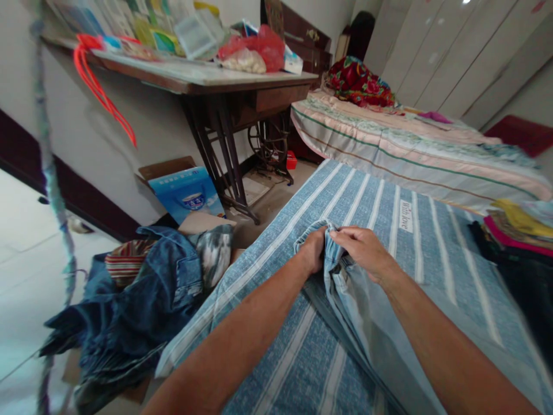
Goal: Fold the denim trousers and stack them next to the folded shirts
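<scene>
A pair of light blue jeans is bunched at its waistband over the blue striped mattress, the legs trailing toward me under my right arm. My left hand grips the waistband from the left, its fingers partly hidden inside the cloth. On the other side, my right hand pinches the same waistband between thumb and fingers. Both hands are close together, near the middle of the view.
Left of the mattress, dark denim clothes are heaped by a blue carton. Folded clothes lie at the right edge. A cluttered sewing-machine table stands behind, beside a second bed. A cloth-wrapped pole rises at far left.
</scene>
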Demonstrator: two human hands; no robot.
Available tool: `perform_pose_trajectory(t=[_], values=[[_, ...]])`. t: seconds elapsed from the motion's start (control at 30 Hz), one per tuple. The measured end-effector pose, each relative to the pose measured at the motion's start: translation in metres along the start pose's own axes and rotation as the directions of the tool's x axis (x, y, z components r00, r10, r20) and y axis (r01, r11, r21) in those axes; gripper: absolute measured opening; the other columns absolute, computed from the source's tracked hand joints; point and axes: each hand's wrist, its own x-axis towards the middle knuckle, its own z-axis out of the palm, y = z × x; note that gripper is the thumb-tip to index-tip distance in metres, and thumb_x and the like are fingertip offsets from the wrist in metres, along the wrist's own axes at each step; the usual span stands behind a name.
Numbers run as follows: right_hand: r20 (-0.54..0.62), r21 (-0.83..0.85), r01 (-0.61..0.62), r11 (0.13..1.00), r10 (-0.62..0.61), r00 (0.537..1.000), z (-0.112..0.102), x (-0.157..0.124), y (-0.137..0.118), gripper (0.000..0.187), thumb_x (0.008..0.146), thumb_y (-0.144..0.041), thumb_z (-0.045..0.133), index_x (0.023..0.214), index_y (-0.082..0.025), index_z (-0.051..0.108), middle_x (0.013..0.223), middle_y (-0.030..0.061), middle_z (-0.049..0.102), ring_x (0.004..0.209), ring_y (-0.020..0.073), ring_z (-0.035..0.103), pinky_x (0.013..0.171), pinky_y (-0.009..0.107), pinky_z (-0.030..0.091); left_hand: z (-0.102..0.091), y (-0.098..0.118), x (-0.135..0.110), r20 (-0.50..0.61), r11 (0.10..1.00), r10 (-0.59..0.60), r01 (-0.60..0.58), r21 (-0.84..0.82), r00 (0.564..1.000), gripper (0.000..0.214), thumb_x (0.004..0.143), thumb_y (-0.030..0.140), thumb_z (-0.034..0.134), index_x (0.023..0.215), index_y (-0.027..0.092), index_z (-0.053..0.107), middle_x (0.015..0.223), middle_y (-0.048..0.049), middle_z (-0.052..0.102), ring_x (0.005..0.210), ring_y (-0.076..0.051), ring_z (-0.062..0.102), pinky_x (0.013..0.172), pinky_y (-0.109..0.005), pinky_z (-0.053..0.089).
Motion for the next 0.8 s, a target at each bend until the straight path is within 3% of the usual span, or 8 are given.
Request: perform_pose_trajectory(t=[0.13,0.23,0.37,0.53,0.7,0.8], values=[[0.01,-0.064,0.038,0.997,-0.038,0.999,0.004,-0.004,-0.003,0.044,0.08,-0.054,0.049,0.056,-0.018,0.056,0.061,-0.0017,0.049,0.064,0.0128,0.048,0.058,0.024,0.035,-0.005,0.009,-0.013,0.138,0.996,-0.091,0.092,-0.003,0.986,0.048,0.083,0.054,0.042,0.079,0.012,0.063,0.069,-0.0098,0.069,0.07,-0.024,0.067,0.072,-0.037,0.053],[0.031,-0.121,0.058,0.991,-0.055,0.998,0.005,-0.005,-0.003,0.045,0.083,-0.055,0.047,0.058,-0.018,0.058,0.065,-0.0003,0.053,0.067,0.014,0.051,0.063,0.025,0.037,-0.006,0.015,-0.018,0.17,0.989,-0.135,0.122,0.085,0.976,0.055,0.077,0.065,0.046,0.075,0.013,0.062,0.068,-0.0095,0.069,0.07,-0.024,0.066,0.073,-0.037,0.053],[0.045,-0.138,0.104,0.985,-0.099,0.994,0.008,-0.009,0.005,0.043,0.085,-0.053,0.045,0.066,-0.019,0.063,0.075,0.0021,0.06,0.076,0.0157,0.055,0.073,0.028,0.039,-0.008,0.027,-0.017,0.057,0.926,-0.068,0.042,0.375,0.996,0.028,0.068,0.041,0.068,0.069,0.014,0.06,0.061,-0.0053,0.066,0.059,-0.019,0.063,0.068,-0.033,0.053],[0.067,-0.248,0.127,0.96,-0.114,0.991,0.019,-0.019,0.013,0.035,0.085,-0.047,0.05,0.072,-0.019,0.064,0.095,0.0053,0.062,0.089,0.0167,0.057,0.078,0.028,0.04,-0.017,0.042,-0.006,-0.055,0.854,0.068,-0.029,0.519,0.996,0.012,0.055,0.007,0.065,0.061,0.013,0.056,0.052,-0.0023,0.06,0.049,-0.015,0.058,0.057,-0.029,0.051],[0.075,-0.427,0.142,0.893,-0.122,0.99,0.031,-0.029,0.015,0.037,0.084,-0.052,0.052,0.081,-0.018,0.065,0.106,0.0083,0.058,0.09,0.019,0.057,0.079,0.031,0.042,-0.02,0.045,-0.001,-0.135,0.741,0.274,-0.119,0.661,0.952,0.023,0.051,-0.001,0.06,0.067,0.015,0.055,0.049,0.0041,0.053,0.048,-0.013,0.055,0.053,-0.025,0.046],[0.093,-0.475,0.204,0.856,-0.182,0.979,0.036,-0.032,0.018,0.04,0.085,-0.054,0.049,0.089,-0.017,0.064,0.112,0.0108,0.056,0.1,0.0225,0.054,0.086,0.036,0.041,-0.017,0.046,-0.006,-0.123,0.632,0.366,-0.149,0.76,0.922,0.02,0.053,0.0,0.058,0.066,0.015,0.056,0.049,0.005,0.052,0.047,-0.012,0.053,0.05,-0.023,0.043]])
